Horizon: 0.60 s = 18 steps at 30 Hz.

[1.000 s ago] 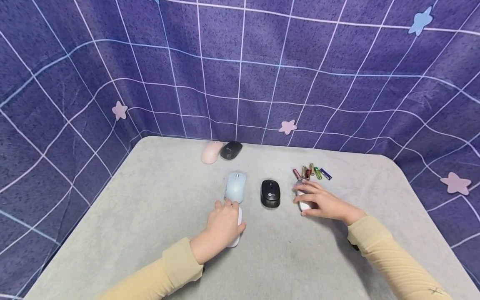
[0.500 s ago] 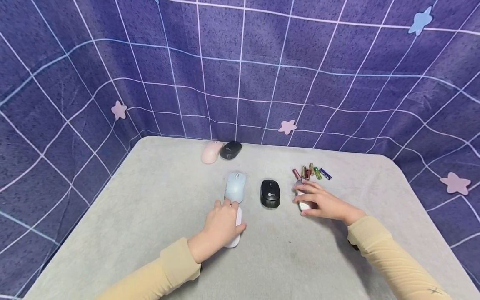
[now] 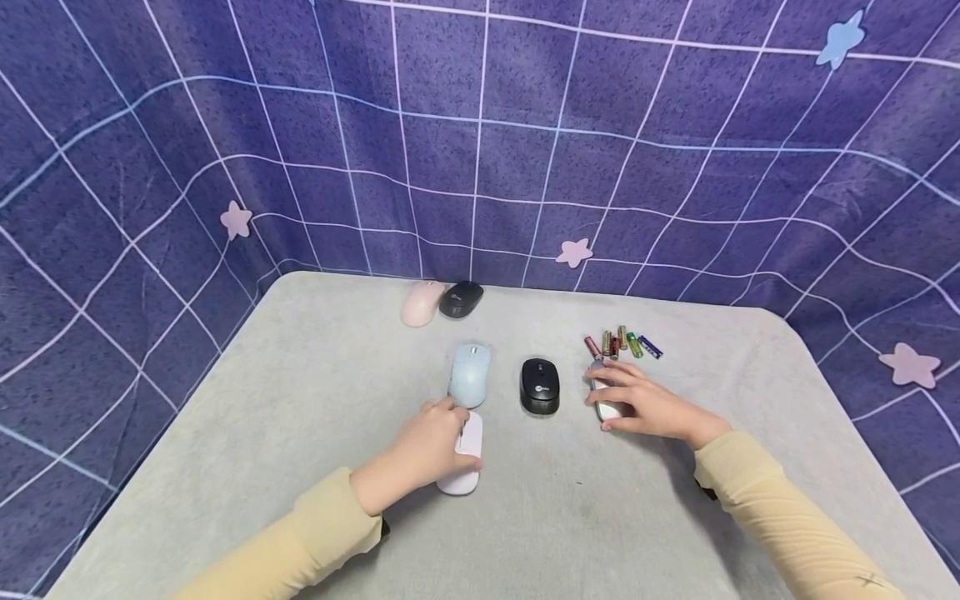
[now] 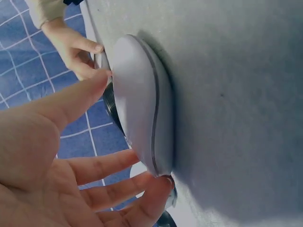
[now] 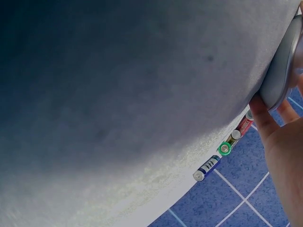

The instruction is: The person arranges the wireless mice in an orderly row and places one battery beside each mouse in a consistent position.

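Note:
A white computer mouse lies on the table, and my left hand is at its left side. In the left wrist view the thumb is by the mouse's top and the fairly straight fingers reach its front end. Just beyond is a light blue mouse, near the left fingertips. My right hand rests over a grey-and-white mouse, with fingers round its far side and thumb at its near end; much of that mouse is hidden. A black mouse sits between the hands.
Several small batteries, red, gold, green and blue, lie just past the right hand. A pink mouse and another black mouse sit side by side at the table's back edge. A purple gridded cloth hangs behind the grey table.
My left hand has slid left across the white mouse, and more of its top now shows. The right hand has stayed still on the grey-and-white mouse.

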Each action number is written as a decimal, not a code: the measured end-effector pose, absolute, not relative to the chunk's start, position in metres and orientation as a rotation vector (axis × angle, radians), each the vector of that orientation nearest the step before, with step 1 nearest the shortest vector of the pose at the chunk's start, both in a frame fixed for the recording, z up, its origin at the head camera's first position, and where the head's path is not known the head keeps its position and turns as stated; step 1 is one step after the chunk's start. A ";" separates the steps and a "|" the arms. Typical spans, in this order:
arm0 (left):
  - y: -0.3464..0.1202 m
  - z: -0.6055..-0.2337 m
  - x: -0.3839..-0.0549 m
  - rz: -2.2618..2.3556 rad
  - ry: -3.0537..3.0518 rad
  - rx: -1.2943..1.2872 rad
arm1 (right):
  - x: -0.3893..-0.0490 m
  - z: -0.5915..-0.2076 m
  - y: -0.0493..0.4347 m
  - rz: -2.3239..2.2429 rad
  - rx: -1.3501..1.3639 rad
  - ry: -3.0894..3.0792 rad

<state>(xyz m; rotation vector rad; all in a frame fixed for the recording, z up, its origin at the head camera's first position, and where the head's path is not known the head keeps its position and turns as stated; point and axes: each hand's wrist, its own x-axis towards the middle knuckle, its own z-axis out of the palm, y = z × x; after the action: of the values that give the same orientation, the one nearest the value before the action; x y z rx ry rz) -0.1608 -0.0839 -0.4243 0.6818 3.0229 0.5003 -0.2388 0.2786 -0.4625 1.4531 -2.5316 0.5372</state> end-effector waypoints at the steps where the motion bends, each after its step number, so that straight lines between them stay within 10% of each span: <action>1: -0.085 -0.424 -0.161 0.514 3.009 0.688 | -0.239 -0.463 0.279 0.536 1.450 -2.534; 18: -0.091 -0.423 -0.163 0.582 2.971 0.724 | -0.241 -0.464 0.280 0.525 1.447 -2.546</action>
<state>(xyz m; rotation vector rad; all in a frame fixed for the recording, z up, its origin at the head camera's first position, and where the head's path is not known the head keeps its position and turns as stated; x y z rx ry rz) -0.1633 -0.0909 -0.4225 0.7245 2.9707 0.5823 -0.2407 0.2798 -0.4644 1.4466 -2.5460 0.5250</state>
